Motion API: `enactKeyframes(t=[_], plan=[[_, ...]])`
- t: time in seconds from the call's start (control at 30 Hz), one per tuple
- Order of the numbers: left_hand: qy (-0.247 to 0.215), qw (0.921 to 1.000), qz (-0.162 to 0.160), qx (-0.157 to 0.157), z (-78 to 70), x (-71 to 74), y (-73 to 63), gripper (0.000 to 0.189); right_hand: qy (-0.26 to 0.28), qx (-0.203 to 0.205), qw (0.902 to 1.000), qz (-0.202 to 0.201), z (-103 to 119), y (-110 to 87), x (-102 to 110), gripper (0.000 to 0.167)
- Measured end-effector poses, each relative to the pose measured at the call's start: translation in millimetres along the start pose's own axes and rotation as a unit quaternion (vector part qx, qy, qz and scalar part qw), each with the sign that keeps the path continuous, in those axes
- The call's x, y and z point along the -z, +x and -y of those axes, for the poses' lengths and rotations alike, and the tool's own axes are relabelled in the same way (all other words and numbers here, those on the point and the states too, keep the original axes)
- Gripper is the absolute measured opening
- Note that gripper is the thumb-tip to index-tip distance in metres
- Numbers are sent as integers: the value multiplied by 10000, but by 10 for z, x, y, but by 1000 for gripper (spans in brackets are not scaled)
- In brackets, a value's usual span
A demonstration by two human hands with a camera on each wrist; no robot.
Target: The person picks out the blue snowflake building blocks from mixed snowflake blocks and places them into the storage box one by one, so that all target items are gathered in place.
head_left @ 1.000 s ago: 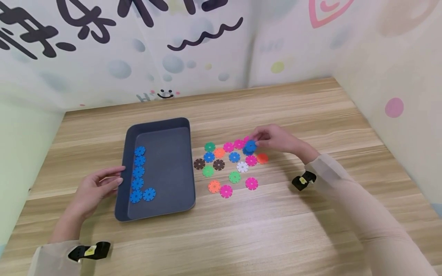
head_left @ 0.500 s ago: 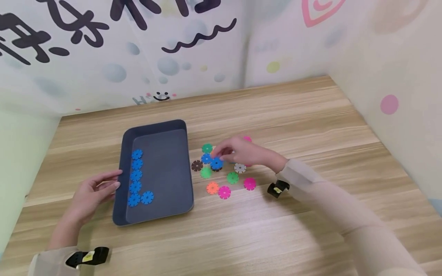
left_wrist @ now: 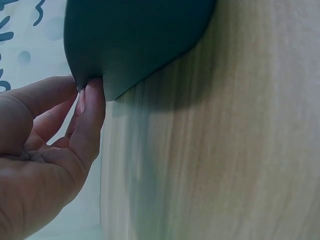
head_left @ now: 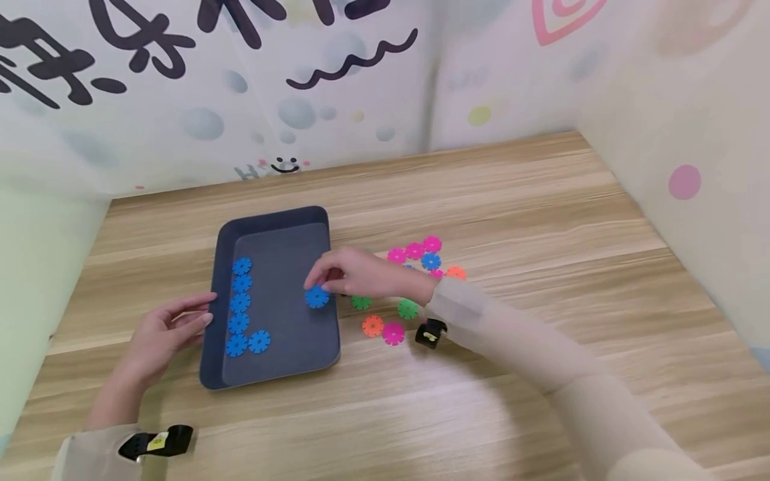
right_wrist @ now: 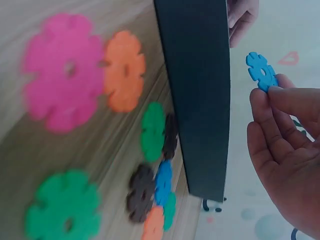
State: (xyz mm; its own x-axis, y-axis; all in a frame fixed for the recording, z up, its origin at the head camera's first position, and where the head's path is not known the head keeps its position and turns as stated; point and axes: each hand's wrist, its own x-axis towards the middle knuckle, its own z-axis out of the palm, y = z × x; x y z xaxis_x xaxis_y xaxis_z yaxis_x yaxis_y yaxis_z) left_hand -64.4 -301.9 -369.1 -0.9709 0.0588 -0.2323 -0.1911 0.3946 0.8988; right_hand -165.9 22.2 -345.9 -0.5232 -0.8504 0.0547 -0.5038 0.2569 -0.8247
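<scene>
My right hand (head_left: 363,272) pinches a blue notched plastic disc, a snowflake building piece (head_left: 317,296), between thumb and fingers. It holds the piece above the right side of a dark grey tray (head_left: 283,260); the right wrist view shows this blue disc (right_wrist: 262,71) raised beyond the tray's wall (right_wrist: 197,100). Inside the tray, several blue discs (head_left: 240,302) form a column along the left wall, with one blue disc (head_left: 259,341) beside the lowest. At the tray's left rim, my left hand (head_left: 159,337) grips the edge with thumb and fingertips, seen closer in the left wrist view (left_wrist: 55,145).
Right of the tray, loose discs lie on the wooden table (head_left: 541,200): pink (head_left: 394,333), orange (head_left: 372,326), green (head_left: 408,308) and blue (head_left: 430,261). My right hand and forearm cover some of them. Printed walls stand behind and at both sides.
My right hand has carried the blue disc leftward from the far right of the loose pieces to over the tray. My left hand stays at the tray's left rim.
</scene>
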Motion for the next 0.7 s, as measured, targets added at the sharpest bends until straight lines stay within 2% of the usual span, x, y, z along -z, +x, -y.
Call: enactKeyframes(t=[0.17, 0.47, 0.7], plan=[[-91, 10000, 23, 6, -6, 8, 20, 39, -35, 77, 9998, 152, 62, 199, -32, 19], [-221, 9997, 59, -8, -7, 5, 18, 37, -11, 130, 9974, 710, 156, 583, -118, 20], [-139, 9999, 76, -56, 1, 5, 7, 37, 142, 47, 9939, 1089, 222, 840, -190, 20]])
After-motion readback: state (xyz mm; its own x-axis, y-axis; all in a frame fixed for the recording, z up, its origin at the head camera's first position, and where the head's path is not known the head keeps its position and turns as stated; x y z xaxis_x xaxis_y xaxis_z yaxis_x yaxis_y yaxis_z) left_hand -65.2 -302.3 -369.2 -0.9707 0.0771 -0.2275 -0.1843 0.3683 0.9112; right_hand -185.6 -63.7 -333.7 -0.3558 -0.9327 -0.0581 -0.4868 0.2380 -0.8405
